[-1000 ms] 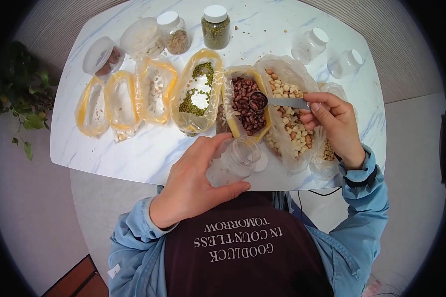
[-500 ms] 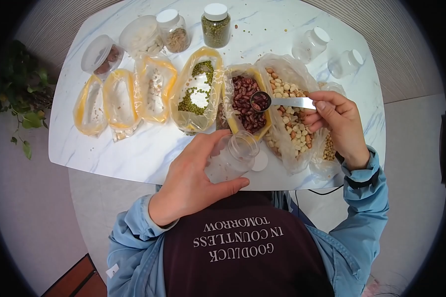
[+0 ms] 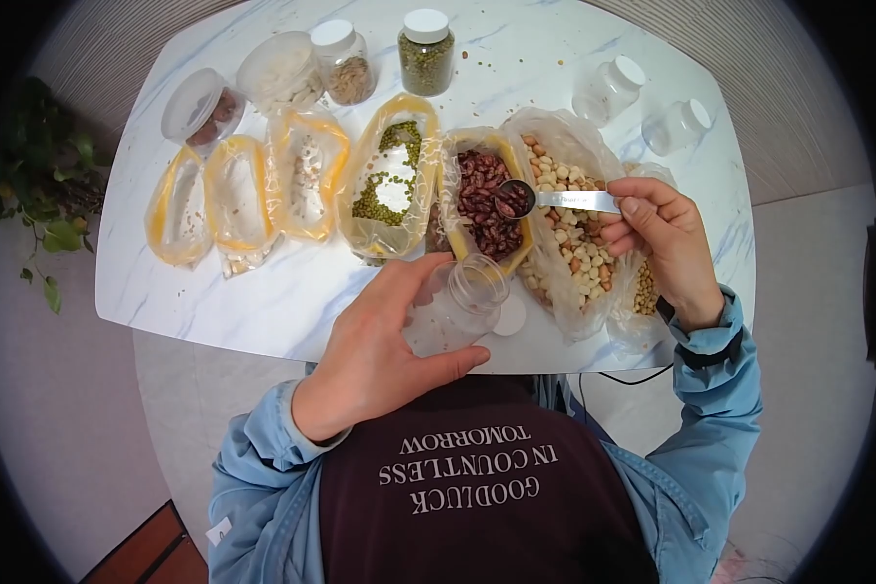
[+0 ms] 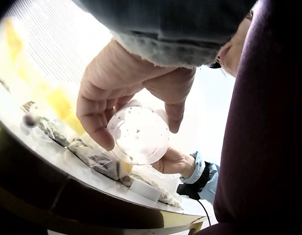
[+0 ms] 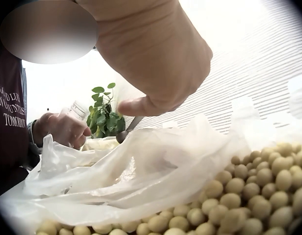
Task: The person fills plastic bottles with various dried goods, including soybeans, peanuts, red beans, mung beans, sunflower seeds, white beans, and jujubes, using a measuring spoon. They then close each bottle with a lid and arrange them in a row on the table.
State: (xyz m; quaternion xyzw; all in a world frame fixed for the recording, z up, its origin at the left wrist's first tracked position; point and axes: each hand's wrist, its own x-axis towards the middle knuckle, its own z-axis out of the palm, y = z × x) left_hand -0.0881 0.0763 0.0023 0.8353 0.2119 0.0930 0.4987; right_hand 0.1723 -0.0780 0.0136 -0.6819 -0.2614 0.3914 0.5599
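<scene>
My left hand [image 3: 360,350] grips a clear plastic jar [image 3: 438,326], its lidless mouth tipped away from me toward the bags. In the left wrist view the jar's round bottom [image 4: 139,137] shows small specks, with fingers and thumb on either side. My right hand [image 3: 664,243] pinches the end of a metal measuring spoon [image 3: 565,200] between thumb and fingers. The spoon's round bowl holds dark red beans and hangs over the open bag of red beans [image 3: 482,180]. A bag of pale and brown nut-like pieces [image 3: 589,277] lies under the spoon's handle.
A bag of green beans [image 3: 407,209] and several yellow-rimmed bags [image 3: 238,156] stand to the left. Filled jars [image 3: 425,63] line the back; capped clear jars [image 3: 608,92] are at the back right. A white lid [image 3: 511,318] lies by the held jar. Soybean-like beans [image 5: 261,191] fill a right-hand bag.
The spoon has shifted slightly to the right over the red beans, and its handle now catches more light. My left hand and the jar stay almost in place.
</scene>
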